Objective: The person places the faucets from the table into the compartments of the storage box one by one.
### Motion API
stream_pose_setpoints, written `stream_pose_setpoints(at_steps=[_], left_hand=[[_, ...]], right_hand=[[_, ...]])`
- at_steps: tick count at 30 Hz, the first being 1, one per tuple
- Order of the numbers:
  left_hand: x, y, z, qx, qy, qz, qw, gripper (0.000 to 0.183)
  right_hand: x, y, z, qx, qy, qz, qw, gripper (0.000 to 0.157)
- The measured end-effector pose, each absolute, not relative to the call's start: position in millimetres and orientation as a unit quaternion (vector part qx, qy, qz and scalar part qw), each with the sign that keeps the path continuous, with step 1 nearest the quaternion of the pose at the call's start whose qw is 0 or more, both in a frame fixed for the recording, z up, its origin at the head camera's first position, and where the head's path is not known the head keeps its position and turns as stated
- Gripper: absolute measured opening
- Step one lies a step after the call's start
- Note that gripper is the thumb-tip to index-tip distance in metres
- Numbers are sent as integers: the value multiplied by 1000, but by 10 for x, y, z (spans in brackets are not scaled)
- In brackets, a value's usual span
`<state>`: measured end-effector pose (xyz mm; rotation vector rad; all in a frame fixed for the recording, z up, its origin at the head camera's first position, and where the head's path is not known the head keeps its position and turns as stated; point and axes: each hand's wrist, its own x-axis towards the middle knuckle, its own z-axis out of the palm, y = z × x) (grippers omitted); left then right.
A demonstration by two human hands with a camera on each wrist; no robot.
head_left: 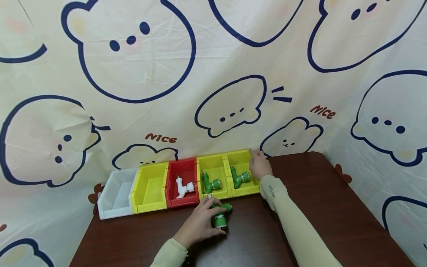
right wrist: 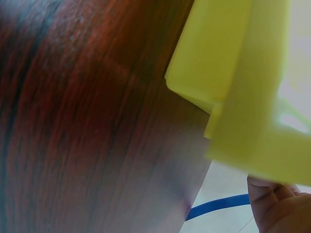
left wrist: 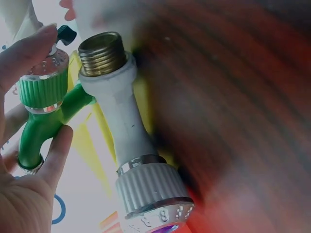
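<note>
Green tap (head_left: 220, 220): gripped in left hand (head_left: 203, 222), just in front of the bins, thumb by the knob and fingers about the body, probably to keep it steady and easy to turn.

Behind everything, patterned cloth (head_left: 227, 55), hung as a backdrop. Below it, dark table (head_left: 317, 193), serving as the work surface. Along its far edge, five bins side by side, likely lined up so as to be within reach of both hands: white bin (head_left: 115, 213) at the left end, then plain yellow bin (head_left: 150, 205), red bin (head_left: 183, 202), inner yellow bin (head_left: 211, 163), end yellow bin (head_left: 240, 159).

At the rim of the end bin, right hand (head_left: 261, 166), one finger at the back corner, perhaps to steady the row; cannot tell whether pinching the wall or only resting against it.

Smaller yet, one tap to each of three bins: white tap (head_left: 181, 188) in the red, second green tap (head_left: 211, 184) in the inner yellow, third green tap (head_left: 239, 178) in the end yellow, seemingly kept apart by colour. Large in the left wrist view, pale tap (left wrist: 131, 126) with bare brass thread; cannot tell whether held too or lying on the table.
</note>
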<state>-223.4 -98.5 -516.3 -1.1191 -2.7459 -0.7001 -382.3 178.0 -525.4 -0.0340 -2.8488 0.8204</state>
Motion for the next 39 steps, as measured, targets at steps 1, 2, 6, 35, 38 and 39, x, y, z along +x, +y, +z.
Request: stream_pose_setpoints(at_steps=[1, 2, 6, 35, 38, 39], left_hand=[[-2232, -985, -5170, -368, -901, -227, 49, 61], [-2230, -984, -5178, -369, -901, -223, 52, 62], [-2221, -976, -5208, -367, -903, -215, 55, 65], [-2259, -763, -5094, -227, -964, -122, 62, 27], [-2250, -753, -5115, -229, -962, -127, 75, 20], [-2248, -754, -5121, -229, -960, -138, 78, 18]], right_hand=[[-3822, 1779, -5252, -12, -957, 275, 88, 48], [-3821, 1779, -5250, -12, -957, 276, 87, 48], [-3812, 1783, -5235, -13, -957, 279, 81, 48], [-3801, 1799, -5214, -6, -955, 284, 88, 48], [-3791, 1789, -5208, -5, -955, 286, 84, 48], [-3788, 1790, -5206, -3, -954, 288, 82, 48]])
